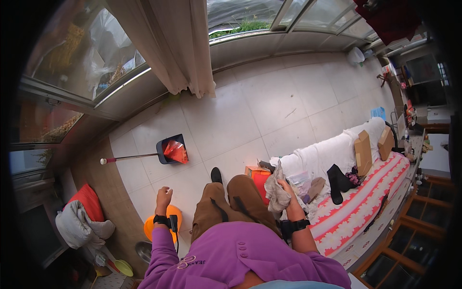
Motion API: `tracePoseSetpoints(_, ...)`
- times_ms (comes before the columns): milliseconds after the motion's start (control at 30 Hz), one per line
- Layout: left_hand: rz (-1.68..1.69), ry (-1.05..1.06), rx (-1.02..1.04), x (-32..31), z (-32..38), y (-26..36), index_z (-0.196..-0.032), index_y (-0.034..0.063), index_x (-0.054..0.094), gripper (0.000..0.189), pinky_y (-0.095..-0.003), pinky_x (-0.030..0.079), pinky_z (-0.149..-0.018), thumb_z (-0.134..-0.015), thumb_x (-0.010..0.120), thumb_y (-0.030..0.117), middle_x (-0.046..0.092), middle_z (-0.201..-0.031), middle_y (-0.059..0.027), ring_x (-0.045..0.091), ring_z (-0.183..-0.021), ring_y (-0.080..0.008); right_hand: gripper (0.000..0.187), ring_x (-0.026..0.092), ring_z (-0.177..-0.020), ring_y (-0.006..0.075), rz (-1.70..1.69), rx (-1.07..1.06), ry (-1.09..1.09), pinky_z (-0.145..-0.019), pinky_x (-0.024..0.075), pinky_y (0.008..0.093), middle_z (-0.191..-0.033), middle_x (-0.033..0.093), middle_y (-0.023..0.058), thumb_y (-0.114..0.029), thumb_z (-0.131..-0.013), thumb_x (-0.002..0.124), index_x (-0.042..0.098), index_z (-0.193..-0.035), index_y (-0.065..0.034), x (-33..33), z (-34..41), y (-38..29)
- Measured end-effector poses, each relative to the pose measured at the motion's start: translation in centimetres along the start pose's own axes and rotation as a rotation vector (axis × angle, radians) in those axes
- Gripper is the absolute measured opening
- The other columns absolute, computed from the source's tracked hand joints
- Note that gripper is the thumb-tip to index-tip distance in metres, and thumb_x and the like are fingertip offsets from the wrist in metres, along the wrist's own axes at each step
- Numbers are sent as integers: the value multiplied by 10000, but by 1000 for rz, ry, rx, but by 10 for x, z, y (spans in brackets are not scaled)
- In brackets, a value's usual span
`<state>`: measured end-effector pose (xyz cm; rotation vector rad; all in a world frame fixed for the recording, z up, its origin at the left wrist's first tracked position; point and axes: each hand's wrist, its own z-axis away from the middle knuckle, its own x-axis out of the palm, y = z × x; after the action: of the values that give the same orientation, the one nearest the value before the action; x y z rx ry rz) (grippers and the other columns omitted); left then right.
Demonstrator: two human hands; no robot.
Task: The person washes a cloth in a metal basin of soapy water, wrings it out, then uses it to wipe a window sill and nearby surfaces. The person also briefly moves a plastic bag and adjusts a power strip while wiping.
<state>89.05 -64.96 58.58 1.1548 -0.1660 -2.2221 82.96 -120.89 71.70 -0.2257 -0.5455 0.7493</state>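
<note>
My right hand (287,189) grips a crumpled greyish-beige cloth (277,191), which hangs in folds beside my right knee. Loosely curled and with nothing visible in it, my left hand (164,198) is held out over the floor. Below my left wrist stands an orange plastic stool or basin (175,213), partly hidden by the forearm. A dark dustpan (166,144) with a long handle lies on the tiles ahead, holding a red plastic wrapper (175,151). Just past the cloth, an orange box (254,169) and a red object (260,184) are by the bed.
To my right runs a bed or couch with a pink floral cover (361,213), a white sheet (317,150), cardboard pieces (363,151) and black clothing (341,184). A curtain (173,47) hangs by the windows. At left lie a grey quilt (77,225) and metal bowl (143,250).
</note>
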Motion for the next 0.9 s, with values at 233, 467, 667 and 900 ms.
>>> tracePoseSetpoints(233,-87,-188,162,24,-65,96,-1129,32,656,400,-418,512,-898,-868,671,335,649,-1082,-222,638,-1022,-361,256,645,-681,191,47,-215,222,-636,542,329,-826,668,61,-288,-947,560,648,-972,-49,23,-7,-57)
tracePoseSetpoints(467,-105,-241,230,42,-142,195,-1084,-19,678,406,-425,529,-849,-853,677,315,696,-1001,-234,679,-950,-359,231,643,-702,172,-152,-102,139,-614,528,304,-803,650,45,-273,-954,559,614,-989,-52,30,-77,-172)
tracePoseSetpoints(667,-287,-408,167,43,-229,308,-1052,3,716,374,-379,536,-868,-877,636,324,723,-975,-206,708,-899,-293,241,619,-667,170,-184,-209,138,-617,512,326,-810,637,33,-298,-931,578,617,-942,-60,-1,-128,-285)
tracePoseSetpoints(900,17,-457,38,51,-323,460,-1143,35,608,322,-337,544,-589,-936,631,281,661,-938,-83,688,-759,-203,338,645,-686,212,-269,-332,286,-608,543,374,-861,651,96,-315,-869,625,623,-1004,-4,-51,-148,-380)
